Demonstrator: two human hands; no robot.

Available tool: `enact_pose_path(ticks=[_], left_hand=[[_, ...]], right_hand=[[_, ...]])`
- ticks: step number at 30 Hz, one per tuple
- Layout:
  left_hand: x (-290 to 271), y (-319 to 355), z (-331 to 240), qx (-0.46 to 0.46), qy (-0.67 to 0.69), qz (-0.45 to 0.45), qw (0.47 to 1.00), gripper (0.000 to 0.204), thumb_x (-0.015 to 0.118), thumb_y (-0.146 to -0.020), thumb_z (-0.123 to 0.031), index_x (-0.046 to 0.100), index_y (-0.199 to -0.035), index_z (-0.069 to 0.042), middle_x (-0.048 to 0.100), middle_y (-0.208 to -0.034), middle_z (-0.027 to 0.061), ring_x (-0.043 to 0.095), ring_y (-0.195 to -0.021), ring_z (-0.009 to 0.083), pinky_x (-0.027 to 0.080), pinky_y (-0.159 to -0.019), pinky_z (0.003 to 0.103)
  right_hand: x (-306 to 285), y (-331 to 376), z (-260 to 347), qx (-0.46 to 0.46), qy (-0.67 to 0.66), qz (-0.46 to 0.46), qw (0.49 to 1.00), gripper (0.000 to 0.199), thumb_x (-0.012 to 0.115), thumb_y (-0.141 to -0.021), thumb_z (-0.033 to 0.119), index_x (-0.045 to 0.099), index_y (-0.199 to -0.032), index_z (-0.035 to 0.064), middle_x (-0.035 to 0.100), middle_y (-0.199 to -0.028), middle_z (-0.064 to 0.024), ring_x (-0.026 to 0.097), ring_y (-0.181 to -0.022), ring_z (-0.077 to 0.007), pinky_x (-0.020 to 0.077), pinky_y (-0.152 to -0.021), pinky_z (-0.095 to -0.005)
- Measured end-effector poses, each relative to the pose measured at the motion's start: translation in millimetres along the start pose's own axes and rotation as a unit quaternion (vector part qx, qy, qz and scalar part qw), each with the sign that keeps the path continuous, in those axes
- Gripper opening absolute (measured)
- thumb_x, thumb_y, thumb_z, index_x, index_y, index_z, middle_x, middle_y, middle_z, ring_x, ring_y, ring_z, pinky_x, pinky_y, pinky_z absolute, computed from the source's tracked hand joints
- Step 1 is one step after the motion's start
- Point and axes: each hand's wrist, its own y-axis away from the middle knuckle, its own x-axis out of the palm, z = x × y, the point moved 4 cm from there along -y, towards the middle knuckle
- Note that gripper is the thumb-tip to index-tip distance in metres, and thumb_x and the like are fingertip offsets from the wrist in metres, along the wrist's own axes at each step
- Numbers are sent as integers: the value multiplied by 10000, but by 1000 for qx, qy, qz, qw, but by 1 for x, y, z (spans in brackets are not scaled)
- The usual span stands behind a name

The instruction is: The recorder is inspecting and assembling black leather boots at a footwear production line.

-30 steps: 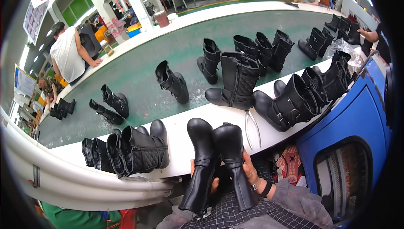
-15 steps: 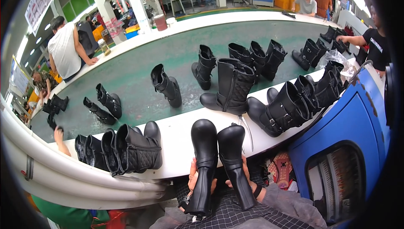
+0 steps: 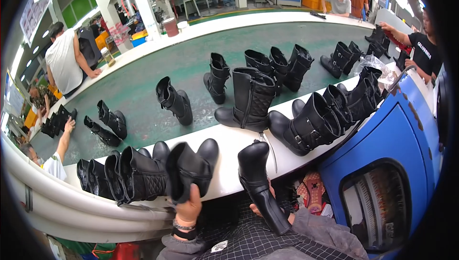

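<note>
My left hand is closed on the shaft of a black boot. That boot is upright at the white ledge, beside a row of others; whether its sole touches the ledge I cannot tell. My right hand grips a second black boot in front of me, its toe pointing up and away and its shaft toward my lap. The boot hides most of that hand's fingers. Left of my left hand stand quilted black boots. Ahead is a tall quilted boot, and to its right a buckled boot.
A green conveyor belt carrying several black boots curves beyond the ledge. A blue machine borders my right side, white pipes my left. A co-worker's hand reaches boots at far left; another person handles boots at far right.
My left hand has carried its boot left and up to the ledge, turning it upright. The right hand's boot has stayed nearly in place. The co-worker's arm at left has reached farther over the belt.
</note>
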Motion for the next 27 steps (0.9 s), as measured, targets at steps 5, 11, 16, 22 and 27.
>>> enact_pose_path(ticks=[5, 11, 16, 22, 27], left_hand=[[-20, -13, 13, -152, 126, -113, 974, 238, 622, -906, -77, 622, -1074, 92, 674, -1048, 143, 640, -876, 228, 487, -808, 333], [-22, 15, 16, -250, 269, -229, 901, 253, 643, -896, -76, 593, -1107, 55, 633, -1120, 98, 572, -997, 170, 436, -919, 315], [-21, 13, 12, -207, 322, -233, 894, 312, 611, -896, -48, 545, -1184, 51, 603, -1192, 124, 576, -1066, 213, 438, -983, 340], [-12, 13, -3, -184, 212, -250, 927, 291, 576, -920, -32, 529, -1188, 72, 599, -1181, 146, 569, -1077, 213, 440, -972, 325], [-34, 32, -28, -243, 135, -166, 946, 207, 577, -903, -22, 558, -1092, 62, 624, -1043, 133, 591, -949, 183, 477, -864, 297]], right_hand=[[7, -4, 4, -13, -2, 92, 996, 598, 465, -974, 488, 166, -1477, 362, 563, -1095, -156, 679, -612, -340, 576, -437, -375], [2, 0, 2, -5, -87, 84, 993, 492, 394, -1008, 423, 201, -1456, 352, 585, -906, -191, 629, -474, -335, 535, -349, -397], [10, -6, -3, -52, -192, 171, 965, 484, 385, -1019, 392, 191, -1458, 331, 587, -977, -190, 639, -501, -367, 534, -353, -451], [40, 3, -4, -28, -203, 228, 952, 504, 391, -1023, 376, 158, -1468, 336, 576, -1040, -197, 666, -578, -404, 557, -402, -490], [64, 26, 19, -357, 559, 48, 747, 559, 454, -986, 358, 183, -1473, 314, 557, -1105, -179, 646, -632, -358, 543, -472, -439]])
